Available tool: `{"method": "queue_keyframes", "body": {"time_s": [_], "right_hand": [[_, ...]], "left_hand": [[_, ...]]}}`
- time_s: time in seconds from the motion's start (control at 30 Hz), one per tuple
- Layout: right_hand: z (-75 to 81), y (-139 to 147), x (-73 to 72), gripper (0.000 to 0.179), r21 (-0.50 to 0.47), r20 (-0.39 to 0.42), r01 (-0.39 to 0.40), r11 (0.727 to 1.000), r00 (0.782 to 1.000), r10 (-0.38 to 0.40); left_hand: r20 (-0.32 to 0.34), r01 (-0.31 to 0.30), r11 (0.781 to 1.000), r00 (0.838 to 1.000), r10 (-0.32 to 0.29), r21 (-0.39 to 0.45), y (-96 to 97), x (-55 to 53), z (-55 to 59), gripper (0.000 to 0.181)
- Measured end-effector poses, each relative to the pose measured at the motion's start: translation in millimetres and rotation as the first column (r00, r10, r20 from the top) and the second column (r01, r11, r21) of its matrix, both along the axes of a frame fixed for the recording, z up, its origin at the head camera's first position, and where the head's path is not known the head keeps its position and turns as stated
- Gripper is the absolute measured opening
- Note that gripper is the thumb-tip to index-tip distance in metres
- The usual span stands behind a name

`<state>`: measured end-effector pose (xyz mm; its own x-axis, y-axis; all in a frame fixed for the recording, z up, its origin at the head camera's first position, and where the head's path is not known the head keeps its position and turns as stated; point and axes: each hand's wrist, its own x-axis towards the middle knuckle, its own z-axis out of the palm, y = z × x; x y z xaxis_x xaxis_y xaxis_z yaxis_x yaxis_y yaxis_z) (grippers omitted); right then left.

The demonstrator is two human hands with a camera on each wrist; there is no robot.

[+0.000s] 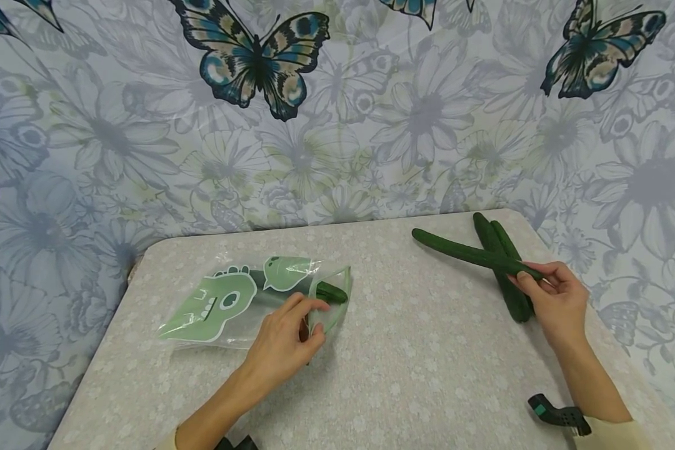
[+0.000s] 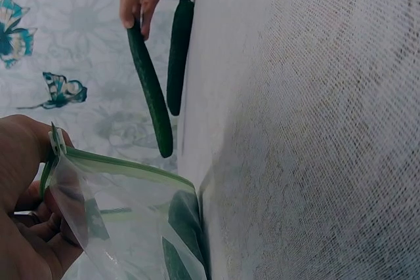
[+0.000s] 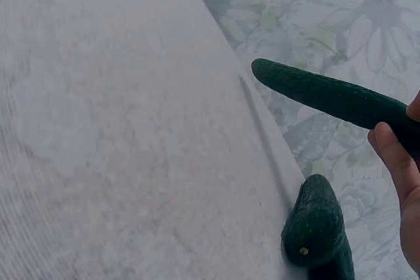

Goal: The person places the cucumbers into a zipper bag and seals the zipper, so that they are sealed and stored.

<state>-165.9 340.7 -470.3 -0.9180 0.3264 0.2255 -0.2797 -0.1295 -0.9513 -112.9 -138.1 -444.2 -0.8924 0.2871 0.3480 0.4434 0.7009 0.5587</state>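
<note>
My right hand (image 1: 560, 302) grips a long dark green cucumber (image 1: 455, 249) by one end. Its free end points left, raised off the table, and a shadow lies below it in the right wrist view. Under it, two more cucumbers (image 1: 512, 299) lie side by side on the table. My left hand (image 1: 281, 334) pinches the green-edged mouth of a clear zip bag (image 2: 125, 191) with a green dinosaur print, holding the mouth apart. Inside the bag, a cucumber (image 1: 332, 292) shows its end near the opening; the print hides part of the contents.
A pale patterned cloth covers the table (image 1: 405, 362). Behind it hangs a flowered backdrop with butterflies (image 1: 259, 59), close to the table's back edge (image 1: 371, 220). A black strap device (image 1: 557, 414) sits at the right wrist.
</note>
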Motion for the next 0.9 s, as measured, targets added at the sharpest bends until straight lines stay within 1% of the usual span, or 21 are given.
{"method": "queue_keyframes", "body": {"time_s": [0.1, 0.17, 0.3, 0.43, 0.6, 0.9], "right_hand": [[2.5, -3.9, 1.5, 0.023, -0.041, -0.050, -0.066, 0.997, 0.997, 0.064], [3.9, -6.4, 3.3, 0.023, -0.027, -0.066, -0.094, 0.995, 0.994, 0.092], [6.4, -11.0, 7.1, 0.021, -0.005, -0.070, -0.141, 0.990, 0.988, 0.140], [7.9, -15.0, 9.8, 0.019, 0.011, -0.085, -0.181, 0.983, 0.980, 0.182], [9.3, -18.9, 13.4, 0.017, 0.041, -0.117, -0.240, 0.970, 0.963, 0.243], [10.7, -26.6, 17.0, 0.018, 0.079, -0.129, -0.317, 0.945, 0.937, 0.325]], "left_hand": [[-0.006, 0.000, 1.000, 1.000, 0.000, -0.001, -0.2, -0.2, 0.1, 0.029], [-0.010, 0.002, 1.000, 1.000, -0.002, 0.001, -0.3, -0.4, 0.1, 0.029], [-0.018, 0.005, 1.000, 1.000, -0.005, 0.003, -0.7, -0.7, 0.1, 0.029], [-0.013, 0.003, 1.000, 1.000, -0.003, 0.002, -0.8, -0.9, 0.7, 0.030], [0.000, 0.002, 1.000, 1.000, -0.002, 0.002, -1.0, -0.6, 1.2, 0.029], [-0.002, -0.002, 1.000, 1.000, 0.002, 0.003, -1.2, -0.7, 0.8, 0.030]]}}
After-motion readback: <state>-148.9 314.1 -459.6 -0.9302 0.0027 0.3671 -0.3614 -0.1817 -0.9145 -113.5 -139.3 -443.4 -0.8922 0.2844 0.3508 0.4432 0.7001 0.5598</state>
